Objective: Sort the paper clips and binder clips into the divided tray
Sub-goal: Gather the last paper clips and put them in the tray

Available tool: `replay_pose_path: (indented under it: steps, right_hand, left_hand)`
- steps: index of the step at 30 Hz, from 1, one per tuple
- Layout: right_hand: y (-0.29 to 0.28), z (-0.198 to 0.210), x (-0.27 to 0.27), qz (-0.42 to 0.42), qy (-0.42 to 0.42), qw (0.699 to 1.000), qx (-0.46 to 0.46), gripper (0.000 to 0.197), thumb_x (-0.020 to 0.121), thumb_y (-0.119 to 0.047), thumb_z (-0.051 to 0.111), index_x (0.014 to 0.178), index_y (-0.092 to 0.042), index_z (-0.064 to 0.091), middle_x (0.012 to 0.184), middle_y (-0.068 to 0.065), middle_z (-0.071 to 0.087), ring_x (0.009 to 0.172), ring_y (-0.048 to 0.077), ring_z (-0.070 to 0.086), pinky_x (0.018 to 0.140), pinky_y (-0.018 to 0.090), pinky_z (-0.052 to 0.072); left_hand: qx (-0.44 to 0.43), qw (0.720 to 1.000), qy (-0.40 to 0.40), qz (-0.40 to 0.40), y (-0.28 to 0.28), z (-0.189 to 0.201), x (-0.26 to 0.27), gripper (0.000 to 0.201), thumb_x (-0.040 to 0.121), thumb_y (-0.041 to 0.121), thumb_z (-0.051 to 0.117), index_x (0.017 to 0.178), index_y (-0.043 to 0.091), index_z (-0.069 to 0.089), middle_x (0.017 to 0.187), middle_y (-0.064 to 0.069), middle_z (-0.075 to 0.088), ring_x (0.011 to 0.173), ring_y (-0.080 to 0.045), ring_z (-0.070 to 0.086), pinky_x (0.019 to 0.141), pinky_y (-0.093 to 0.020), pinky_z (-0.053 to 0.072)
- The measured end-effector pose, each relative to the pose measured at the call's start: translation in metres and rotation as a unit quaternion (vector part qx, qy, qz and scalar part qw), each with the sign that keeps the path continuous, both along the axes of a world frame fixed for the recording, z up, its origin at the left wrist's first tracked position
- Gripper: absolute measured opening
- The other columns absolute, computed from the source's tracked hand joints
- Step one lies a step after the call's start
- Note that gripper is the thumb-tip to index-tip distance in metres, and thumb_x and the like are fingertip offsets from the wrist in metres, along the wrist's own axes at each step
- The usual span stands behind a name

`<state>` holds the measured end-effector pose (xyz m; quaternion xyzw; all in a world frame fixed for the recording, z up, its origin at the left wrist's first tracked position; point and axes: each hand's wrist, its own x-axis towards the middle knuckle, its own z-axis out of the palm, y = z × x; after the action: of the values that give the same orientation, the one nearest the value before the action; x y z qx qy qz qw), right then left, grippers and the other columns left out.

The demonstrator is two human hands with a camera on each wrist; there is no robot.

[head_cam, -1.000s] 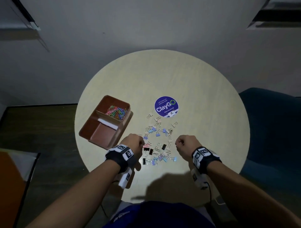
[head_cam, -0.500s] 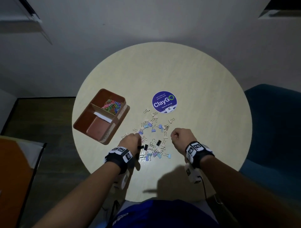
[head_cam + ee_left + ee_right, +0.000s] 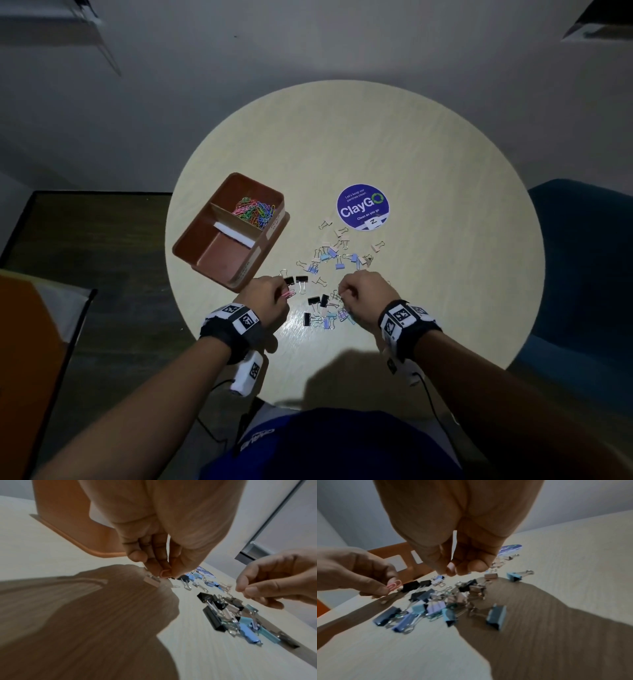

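A brown divided tray (image 3: 191, 247) sits at the table's left. Its far compartment holds coloured paper clips (image 3: 255, 210); its near compartment (image 3: 219, 262) looks bare. Binder clips in black, blue, lilac and pink lie scattered mid-table (image 3: 337, 257) and heaped between my hands (image 3: 325, 317). My left hand (image 3: 282, 292) hovers just right of the tray's near corner and pinches a pink paper clip (image 3: 394, 586) between thumb and forefinger. My right hand (image 3: 342, 291) hangs over the heap with fingers curled and thumb against forefinger (image 3: 452, 570). I see nothing between them.
A round purple ClayGO sticker (image 3: 363, 207) is stuck on the round table (image 3: 445, 205) behind the clips. A blue chair (image 3: 582, 274) stands at the right, an orange surface (image 3: 20, 342) at the lower left. The table's near edge lies under my wrists.
My left hand has come up off the heap with the pink paper clip and shifted slightly left toward the tray. The right hand stays curled over the heap.
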<state>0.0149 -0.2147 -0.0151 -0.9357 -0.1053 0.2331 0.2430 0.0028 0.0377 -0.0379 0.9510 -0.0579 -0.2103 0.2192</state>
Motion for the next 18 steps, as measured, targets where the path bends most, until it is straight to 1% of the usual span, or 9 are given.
replay_pose_path:
  steps: [2,4,5,7,9,11,14,16,18]
  right_hand:
    - [0.006,-0.001,-0.005,0.024,0.013,1.0,-0.007,0.02,0.082,-0.014,0.046,0.081,-0.021,0.065,0.082,-0.003,0.065,0.076,0.018,0.06,0.065,0.03,0.052]
    - [0.009,-0.005,-0.011,0.044,0.018,0.999,-0.024,0.019,0.078,-0.014,0.044,0.076,-0.02,0.062,0.076,-0.004,0.065,0.072,0.019,0.06,0.059,0.027,0.048]
    - [0.009,-0.007,-0.013,0.049,0.019,0.998,-0.03,0.016,0.077,-0.016,0.045,0.074,-0.02,0.06,0.073,-0.005,0.063,0.07,0.019,0.059,0.057,0.027,0.046]
    - [0.005,-0.011,-0.017,0.053,0.018,0.998,-0.038,0.007,0.076,-0.019,0.049,0.07,-0.021,0.053,0.071,-0.007,0.06,0.071,0.018,0.056,0.059,0.028,0.047]
    - [0.001,-0.014,-0.02,0.052,0.005,0.998,-0.038,0.01,0.078,-0.02,0.053,0.07,-0.023,0.048,0.074,-0.008,0.056,0.074,0.017,0.053,0.063,0.031,0.046]
    - [-0.004,-0.015,-0.023,0.024,-0.01,0.999,-0.035,0.012,0.082,-0.016,0.053,0.075,-0.025,0.05,0.08,-0.008,0.054,0.078,0.015,0.051,0.066,0.03,0.045]
    - [-0.009,-0.016,-0.025,-0.02,-0.026,0.999,-0.02,0.015,0.084,-0.012,0.052,0.082,-0.026,0.055,0.088,-0.007,0.055,0.082,0.014,0.053,0.069,0.027,0.044]
    - [-0.009,-0.015,-0.028,-0.024,-0.029,0.999,-0.018,0.016,0.085,-0.012,0.05,0.081,-0.027,0.053,0.088,-0.007,0.056,0.083,0.015,0.054,0.069,0.028,0.045]
    - [-0.01,-0.015,-0.032,-0.028,-0.031,0.999,-0.031,0.014,0.089,-0.015,0.049,0.082,-0.026,0.054,0.087,-0.007,0.056,0.083,0.016,0.053,0.068,0.028,0.044]
  left_hand:
    - [-0.002,1.0,0.002,0.009,0.005,-0.002,-0.004,0.006,0.089,0.027,0.057,0.083,0.025,0.057,0.082,0.007,0.062,0.077,-0.013,0.058,0.071,-0.033,0.052]
    - [-0.009,0.999,0.004,0.031,0.01,-0.004,-0.008,0.014,0.089,0.032,0.061,0.078,0.026,0.055,0.079,0.009,0.062,0.075,-0.012,0.058,0.069,-0.031,0.049]
    - [-0.011,0.999,0.004,0.043,0.012,-0.006,-0.009,0.014,0.089,0.031,0.063,0.078,0.026,0.056,0.079,0.008,0.062,0.076,-0.013,0.058,0.067,-0.029,0.047]
    - [-0.01,0.997,-0.009,0.074,0.017,-0.007,-0.014,0.011,0.09,0.028,0.065,0.082,0.021,0.061,0.081,0.003,0.064,0.076,-0.016,0.058,0.065,-0.027,0.041]
    - [-0.005,0.993,-0.034,0.11,0.022,-0.008,-0.018,0.009,0.089,0.026,0.067,0.088,0.017,0.065,0.083,-0.001,0.066,0.076,-0.018,0.058,0.065,-0.025,0.039]
    - [0.002,0.99,-0.047,0.134,0.027,-0.009,-0.021,0.008,0.089,0.024,0.068,0.091,0.016,0.067,0.086,-0.002,0.065,0.077,-0.018,0.056,0.066,-0.025,0.038]
    - [0.014,0.988,-0.053,0.145,0.029,-0.009,-0.023,0.008,0.089,0.024,0.067,0.094,0.018,0.068,0.089,-0.002,0.067,0.08,-0.02,0.06,0.067,-0.025,0.041]
    - [0.016,0.989,-0.056,0.138,0.028,-0.009,-0.024,0.008,0.09,0.024,0.065,0.096,0.019,0.068,0.09,-0.002,0.067,0.082,-0.021,0.061,0.068,-0.026,0.044]
    - [0.012,0.991,-0.064,0.12,0.027,-0.009,-0.024,0.008,0.091,0.023,0.064,0.096,0.018,0.067,0.091,-0.002,0.067,0.082,-0.021,0.061,0.069,-0.028,0.047]
